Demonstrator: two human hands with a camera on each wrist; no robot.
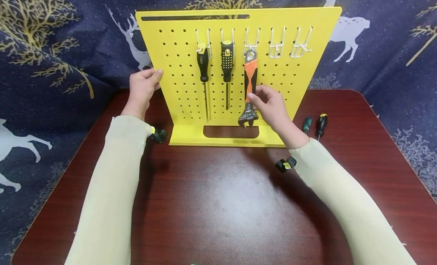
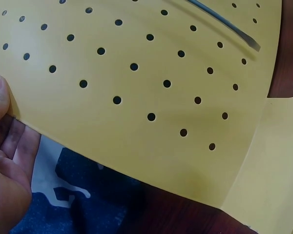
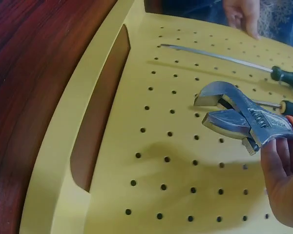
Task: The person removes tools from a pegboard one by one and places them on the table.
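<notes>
Wrench (image 1: 250, 81): adjustable, orange and black along the handle, head downward, nearly upright before the yellow pegboard (image 1: 297, 14), within the right fingers (image 3: 271, 161).
Right fingers: curled in a pinch around the lower handle, just above the wrench head; thumb in front.
Left fingers (image 2: 25, 151): curled behind the pegboard's left edge, thumb on the front face.
White hook (image 1: 257, 36): above the right fingers, at the handle's ring end; passage through the ring hole impossible to tell.
Hung pair: long screwdriver (image 1: 203, 63) and dotted-handled screwdriver (image 1: 227, 63), left of the right fingers.
Loose pair: green-handled screwdriver (image 1: 307, 124) and black-handled screwdriver (image 1: 321, 124), on the counter (image 1: 218, 189), right of the right fingers.
Ring hole: best held square to the hook; low grip likely to allow sway above the fingers.
Pegboard edge: best braced by the left fingers against any push.
Release: advisable only with full weight on the hook.
</notes>
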